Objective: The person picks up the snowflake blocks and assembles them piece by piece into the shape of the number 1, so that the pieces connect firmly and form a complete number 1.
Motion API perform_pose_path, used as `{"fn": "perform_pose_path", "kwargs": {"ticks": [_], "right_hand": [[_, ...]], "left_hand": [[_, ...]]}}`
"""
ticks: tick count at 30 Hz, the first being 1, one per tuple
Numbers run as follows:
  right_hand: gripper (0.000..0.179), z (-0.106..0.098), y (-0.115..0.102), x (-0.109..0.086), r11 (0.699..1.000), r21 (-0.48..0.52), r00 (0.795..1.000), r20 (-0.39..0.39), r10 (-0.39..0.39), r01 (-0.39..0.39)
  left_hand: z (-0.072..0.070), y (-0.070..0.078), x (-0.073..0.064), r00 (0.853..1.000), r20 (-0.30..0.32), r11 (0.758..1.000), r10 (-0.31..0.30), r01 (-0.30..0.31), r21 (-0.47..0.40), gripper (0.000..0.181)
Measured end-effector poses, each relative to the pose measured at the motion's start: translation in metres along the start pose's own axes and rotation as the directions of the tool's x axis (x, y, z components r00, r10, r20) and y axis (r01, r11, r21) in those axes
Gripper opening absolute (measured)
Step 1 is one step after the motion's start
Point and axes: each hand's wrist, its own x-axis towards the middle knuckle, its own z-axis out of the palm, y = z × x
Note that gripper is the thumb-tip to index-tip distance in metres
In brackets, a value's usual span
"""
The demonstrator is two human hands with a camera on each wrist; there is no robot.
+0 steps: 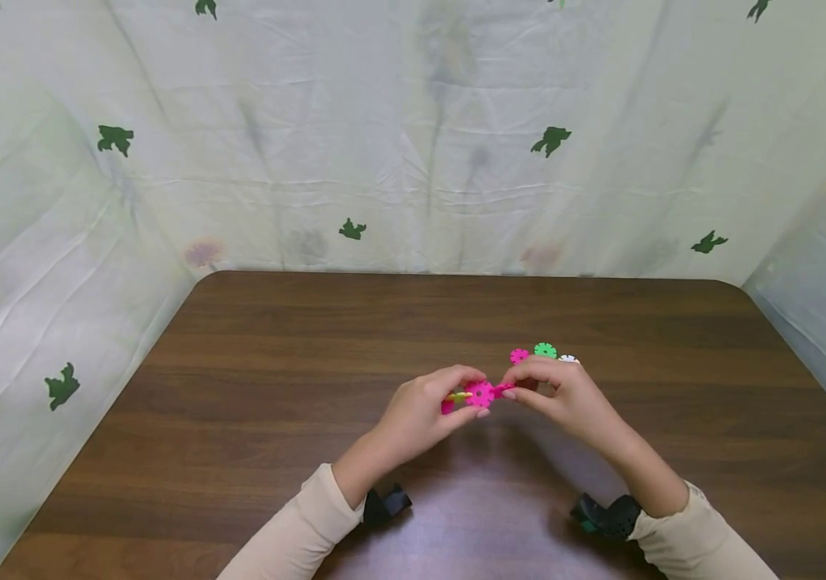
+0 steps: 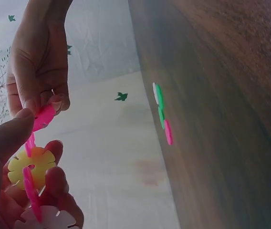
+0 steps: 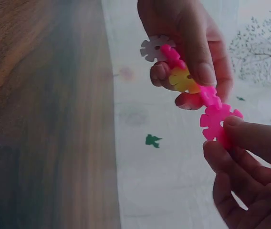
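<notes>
Pink disc (image 3: 213,119), right hand (image 3: 255,183) pinching its edge

The head view looks forward and down from above the table (image 1: 311,338), farthest off, facing the cloth (image 1: 383,121). The wrist views, close and turned sideways, look across the left hand (image 1: 421,407) and right hand (image 1: 570,396), sharing the flower-shaped discs (image 3: 213,125).

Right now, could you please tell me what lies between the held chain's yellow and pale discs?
A single pink disc links the yellow disc to the pale disc; the right wrist view shows all three.
</notes>
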Motion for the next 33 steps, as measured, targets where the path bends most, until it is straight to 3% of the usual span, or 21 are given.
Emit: {"fn": "perform_pose_path", "kwargs": {"ticks": [5, 9, 12, 16, 19, 26, 29, 33], "right_hand": [[0.024, 0.005, 0.014, -0.004, 0.993, -0.026, 0.993, -0.038, -0.116, 0.115], [0.008, 0.009, 0.027, -0.008, 0.984, -0.05, 0.984, -0.035, -0.174, 0.172], [0.019, 0.011, 0.028, -0.009, 0.979, -0.082, 0.981, -0.02, -0.191, 0.189], [0.011, 0.01, 0.026, -0.008, 0.988, -0.094, 0.992, -0.019, -0.124, 0.121], [0.02, 0.008, 0.024, -0.008, 0.999, -0.039, 0.999, -0.026, -0.03, 0.029], [0.012, 0.006, 0.023, -0.009, 0.987, 0.057, 0.989, 0.016, 0.147, -0.148], [0.009, 0.007, 0.022, -0.01, 0.971, 0.12, 0.978, 0.035, 0.204, -0.207], [0.008, 0.01, 0.009, -0.005, 0.932, 0.23, 0.96, 0.08, 0.268, -0.279]], "left_hand": [[0.001, 0.0, 0.0, 0.998, -0.029, 0.998, 0.057, -0.058, -0.028, 0.032], [0.001, -0.001, 0.0, 0.994, -0.048, 0.995, 0.098, -0.099, -0.012, 0.033], [0.002, -0.002, 0.0, 0.993, -0.036, 0.994, 0.111, -0.11, 0.015, 0.034], [0.002, -0.003, 0.001, 0.997, -0.011, 0.997, 0.08, -0.08, 0.012, 0.034], [0.001, -0.004, 0.002, 0.999, 0.0, 0.999, 0.05, -0.05, 0.011, 0.035], [-0.002, -0.004, 0.004, 0.999, 0.049, 0.999, 0.024, -0.026, 0.043, 0.034], [-0.002, -0.003, 0.003, 0.997, 0.054, 0.998, 0.052, -0.053, 0.016, 0.033], [0.003, -0.001, 0.001, 0.993, 0.0, 0.992, 0.119, -0.119, 0.053, 0.037]]}}
